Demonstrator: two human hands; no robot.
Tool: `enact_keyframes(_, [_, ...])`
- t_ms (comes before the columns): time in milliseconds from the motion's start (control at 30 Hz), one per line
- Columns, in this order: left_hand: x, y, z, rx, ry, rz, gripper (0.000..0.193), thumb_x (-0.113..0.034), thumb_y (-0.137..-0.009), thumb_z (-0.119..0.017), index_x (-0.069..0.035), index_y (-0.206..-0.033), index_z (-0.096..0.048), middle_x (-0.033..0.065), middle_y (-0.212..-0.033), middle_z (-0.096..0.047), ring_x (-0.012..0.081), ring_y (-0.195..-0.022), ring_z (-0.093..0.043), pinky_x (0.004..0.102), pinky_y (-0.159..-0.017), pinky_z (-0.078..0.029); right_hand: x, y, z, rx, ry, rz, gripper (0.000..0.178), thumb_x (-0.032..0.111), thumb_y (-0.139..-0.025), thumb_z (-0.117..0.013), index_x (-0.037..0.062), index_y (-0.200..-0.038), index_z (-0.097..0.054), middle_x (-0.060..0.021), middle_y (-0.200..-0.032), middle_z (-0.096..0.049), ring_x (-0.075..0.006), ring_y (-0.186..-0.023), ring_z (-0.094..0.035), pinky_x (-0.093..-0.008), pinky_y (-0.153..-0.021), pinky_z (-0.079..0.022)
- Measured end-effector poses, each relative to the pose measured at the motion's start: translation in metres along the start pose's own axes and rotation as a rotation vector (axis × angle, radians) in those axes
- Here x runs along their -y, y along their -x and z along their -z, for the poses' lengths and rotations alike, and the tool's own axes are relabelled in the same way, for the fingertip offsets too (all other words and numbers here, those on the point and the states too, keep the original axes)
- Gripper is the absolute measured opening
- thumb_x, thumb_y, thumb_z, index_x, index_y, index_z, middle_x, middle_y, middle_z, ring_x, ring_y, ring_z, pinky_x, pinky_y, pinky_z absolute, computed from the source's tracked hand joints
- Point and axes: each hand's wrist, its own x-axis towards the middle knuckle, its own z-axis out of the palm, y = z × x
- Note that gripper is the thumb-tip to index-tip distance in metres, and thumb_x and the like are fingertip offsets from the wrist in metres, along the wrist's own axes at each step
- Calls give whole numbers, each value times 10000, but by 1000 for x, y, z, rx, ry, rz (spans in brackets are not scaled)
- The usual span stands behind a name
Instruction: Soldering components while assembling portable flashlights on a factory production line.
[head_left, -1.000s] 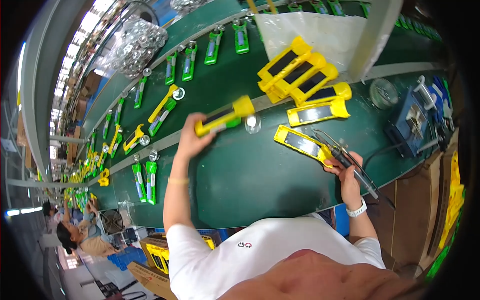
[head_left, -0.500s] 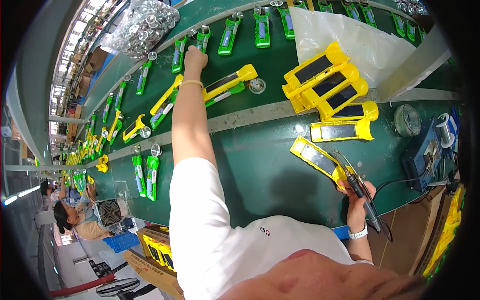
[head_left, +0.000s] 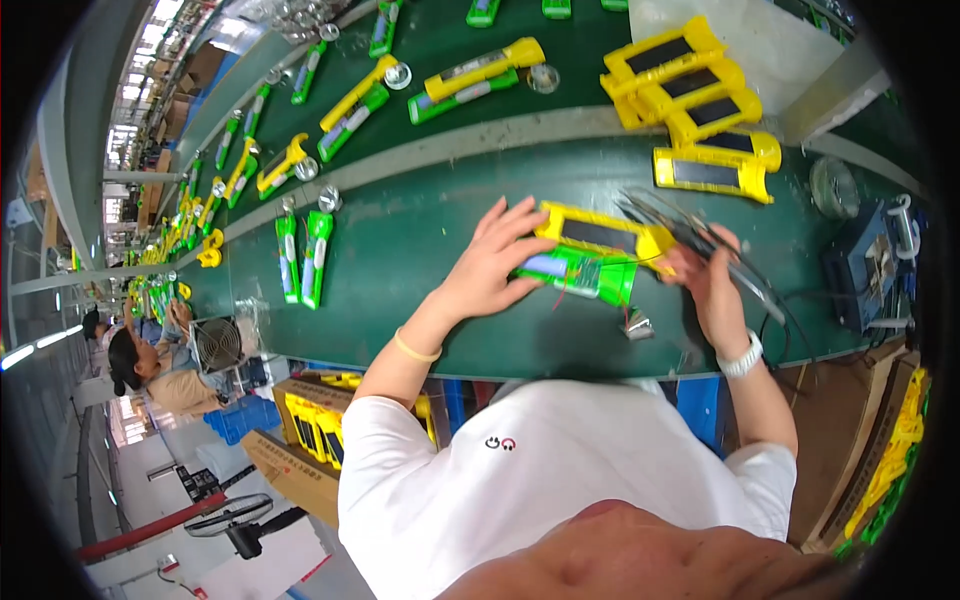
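In the head view, the left hand (head_left: 492, 262) has spread fingers at the near ends of the yellow shell (head_left: 652, 243) and the green shell (head_left: 622, 281); how firmly it grips, I cannot tell. The right hand (head_left: 712, 268) pinches the other end of the yellow shell and also carries the iron (head_left: 752, 278), which is blurred. So both shells are between the hands, over the table (head_left: 395, 245), the green one nearer to the body.

I judge the shells light, stiff and rather smooth, so they may slip a little. The dark panel (head_left: 598, 235) is probably brittle; better to hold the yellow rim. The blue cell (head_left: 547, 265) should be the heavier part. The red wire (head_left: 559, 299) looks thin and easy to pull off, so the green side walls seem the safest hold.
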Motion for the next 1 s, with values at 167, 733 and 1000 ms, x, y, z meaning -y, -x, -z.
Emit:
enact_keyframes(167, [6,44,18,-321,-27,134,525,-144,-713,-700,-54,-1198,-520,154,-1283,-473,339,-1236,-401,437,-1021,-323,1,-4,8,-149,244,413,398,384,-983,-309,49,-1179,-399,-134,-974,-600,-140,-786,-520,-246,-669,-372])
enact_keyframes(733, [-34,-6,-44,-249,144,-39,172,-109,-696,-719,-110,-861,-673,23,-876,-623,226,-784,-562,326,-683,-437,-9,36,-24,-221,-50,349,188,92,-892,-531,58,-997,-379,-59,-789,-481,-102,-541,-464,-224,-463,-381])
enact_keyframes(1000, [-52,-21,-34,-175,-20,173,85,-109,-707,-710,-107,-780,-666,32,-786,-541,210,-816,-527,329,-678,-440,-17,36,-19,-184,40,321,244,70,-861,-586,51,-992,-381,-48,-765,-507,-73,-563,-470,-203,-467,-382])
